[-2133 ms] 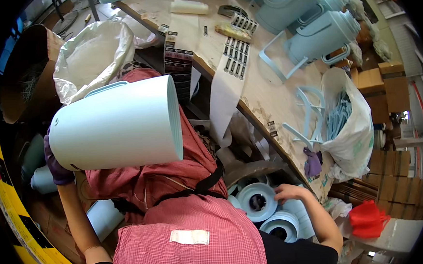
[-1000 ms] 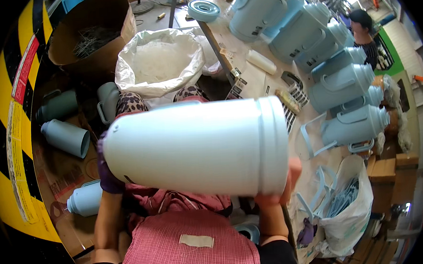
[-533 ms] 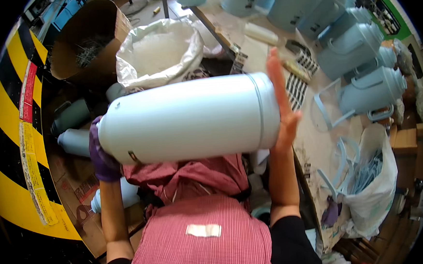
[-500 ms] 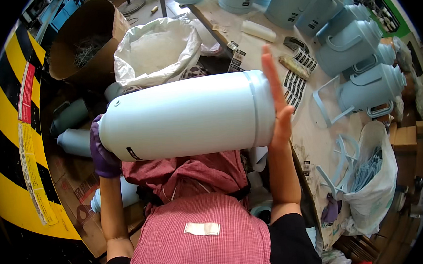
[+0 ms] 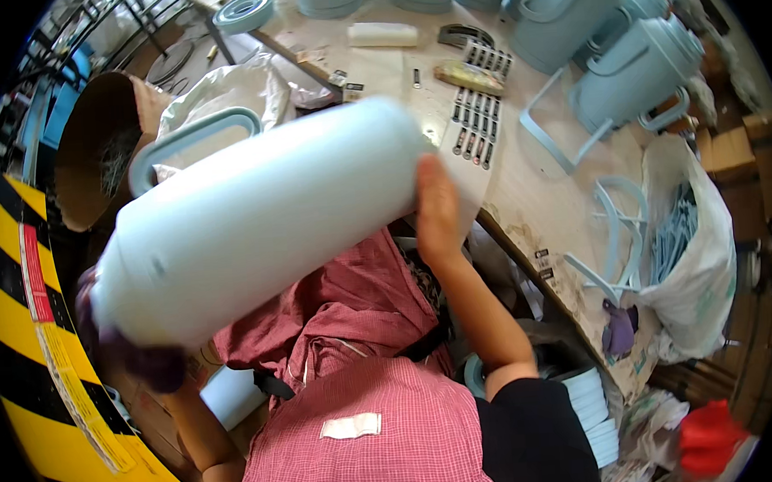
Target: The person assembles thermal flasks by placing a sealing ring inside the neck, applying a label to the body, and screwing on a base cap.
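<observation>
A big pale-blue thermos jug (image 5: pixel 261 213) lies tilted across my lap in the air, its far end higher and to the right. It is blurred by motion. A loop handle (image 5: pixel 199 142) sticks out on its far side. At its lower left end, my left hand (image 5: pixel 136 345) in a purple glove is closed around the jug. My bare right hand (image 5: pixel 435 207) grips the other end, with part of the fingers hidden behind it.
A worktable (image 5: pixel 526 215) on the right bears label sheets (image 5: pixel 478 125), a white roll (image 5: pixel 382 34), several finished jugs (image 5: pixel 632 76) and loose handles (image 5: pixel 620 235). A white sack (image 5: pixel 701 257) of blue strips stands there. At left are a cardboard drum (image 5: pixel 89 153) and a striped barrier (image 5: pixel 19 308).
The jug has tipped, its left end dropping toward me, and turned so its handle shows. My right hand has moved left and down from a flat palm against the end to a grip.
</observation>
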`<state>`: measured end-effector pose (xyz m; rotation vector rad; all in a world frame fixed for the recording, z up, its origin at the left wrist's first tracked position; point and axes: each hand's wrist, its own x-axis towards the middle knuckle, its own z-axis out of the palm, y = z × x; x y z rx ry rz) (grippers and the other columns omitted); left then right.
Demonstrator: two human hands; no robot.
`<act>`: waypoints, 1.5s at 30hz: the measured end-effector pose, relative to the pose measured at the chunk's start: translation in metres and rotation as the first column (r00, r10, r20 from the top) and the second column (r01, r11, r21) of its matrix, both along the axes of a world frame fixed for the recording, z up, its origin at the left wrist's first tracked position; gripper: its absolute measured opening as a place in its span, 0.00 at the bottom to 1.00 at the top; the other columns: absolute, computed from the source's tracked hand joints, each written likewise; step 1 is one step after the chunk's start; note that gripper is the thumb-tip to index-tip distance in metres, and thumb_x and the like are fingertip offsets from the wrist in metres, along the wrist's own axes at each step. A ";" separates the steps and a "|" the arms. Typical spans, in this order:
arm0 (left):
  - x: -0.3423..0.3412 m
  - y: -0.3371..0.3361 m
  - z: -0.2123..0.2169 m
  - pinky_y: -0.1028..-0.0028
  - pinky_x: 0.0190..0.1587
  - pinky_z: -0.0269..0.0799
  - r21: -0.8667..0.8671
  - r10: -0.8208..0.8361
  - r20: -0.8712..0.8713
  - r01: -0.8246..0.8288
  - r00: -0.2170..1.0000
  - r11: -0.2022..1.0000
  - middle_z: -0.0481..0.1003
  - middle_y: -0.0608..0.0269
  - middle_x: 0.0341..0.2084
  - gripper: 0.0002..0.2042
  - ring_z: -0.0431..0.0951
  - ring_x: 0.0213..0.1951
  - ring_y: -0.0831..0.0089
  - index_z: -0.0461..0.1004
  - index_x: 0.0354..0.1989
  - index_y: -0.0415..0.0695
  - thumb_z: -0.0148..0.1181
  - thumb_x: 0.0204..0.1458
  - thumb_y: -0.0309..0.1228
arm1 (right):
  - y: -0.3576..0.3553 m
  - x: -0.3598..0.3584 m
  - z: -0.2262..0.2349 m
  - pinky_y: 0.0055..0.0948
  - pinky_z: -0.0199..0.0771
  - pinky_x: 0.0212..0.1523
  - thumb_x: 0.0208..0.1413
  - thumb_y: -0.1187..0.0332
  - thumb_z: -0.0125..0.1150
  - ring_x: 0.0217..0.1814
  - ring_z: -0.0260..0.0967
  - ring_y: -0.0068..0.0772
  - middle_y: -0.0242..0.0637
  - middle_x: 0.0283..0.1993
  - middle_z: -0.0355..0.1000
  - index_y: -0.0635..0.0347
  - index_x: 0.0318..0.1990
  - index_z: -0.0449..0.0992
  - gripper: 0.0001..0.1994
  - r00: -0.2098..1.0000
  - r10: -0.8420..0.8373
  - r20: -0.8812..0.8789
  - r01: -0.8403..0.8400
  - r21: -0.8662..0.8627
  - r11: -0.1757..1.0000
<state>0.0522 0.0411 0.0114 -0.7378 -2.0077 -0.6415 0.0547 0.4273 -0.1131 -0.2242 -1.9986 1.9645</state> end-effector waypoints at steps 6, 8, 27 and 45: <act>0.002 0.009 0.082 0.43 0.63 0.67 0.262 -0.401 0.397 0.317 0.826 0.912 0.64 0.34 0.62 0.34 0.71 0.60 0.40 0.62 0.69 0.39 0.49 0.57 0.49 | 0.125 0.001 0.074 0.36 0.79 0.36 0.64 0.71 0.52 0.41 0.80 0.45 0.46 0.48 0.80 0.63 0.53 0.79 0.14 0.993 -0.079 0.084 -0.028 0.843 0.538; 0.000 0.016 0.077 0.50 0.64 0.66 0.071 -0.243 0.534 0.244 0.810 0.967 0.63 0.36 0.65 0.36 0.70 0.63 0.45 0.64 0.68 0.39 0.58 0.54 0.49 | 0.218 -0.005 0.082 0.44 0.78 0.39 0.54 0.75 0.54 0.38 0.77 0.48 0.43 0.40 0.79 0.56 0.47 0.81 0.14 0.945 -0.300 -0.129 0.119 0.992 -0.051; 0.056 0.068 0.034 0.39 0.67 0.58 0.240 -0.357 0.411 0.278 0.839 0.930 0.73 0.47 0.53 0.20 0.71 0.59 0.41 0.65 0.36 0.56 0.74 0.44 0.42 | 0.093 -0.062 0.106 0.19 0.66 0.31 0.67 0.74 0.55 0.30 0.64 0.20 0.31 0.31 0.66 0.61 0.78 0.45 0.35 0.675 0.068 -0.735 0.490 0.515 0.704; 0.064 0.046 -0.001 0.44 0.75 0.31 0.280 -0.214 0.388 0.107 0.897 0.954 0.73 0.42 0.58 0.28 0.65 0.67 0.41 0.63 0.35 0.58 0.79 0.37 0.50 | -0.138 -0.024 0.101 0.16 0.47 0.13 0.71 0.74 0.45 0.13 0.44 0.10 0.22 0.21 0.53 0.58 0.76 0.52 0.27 0.868 0.240 -0.434 -0.466 -0.546 0.696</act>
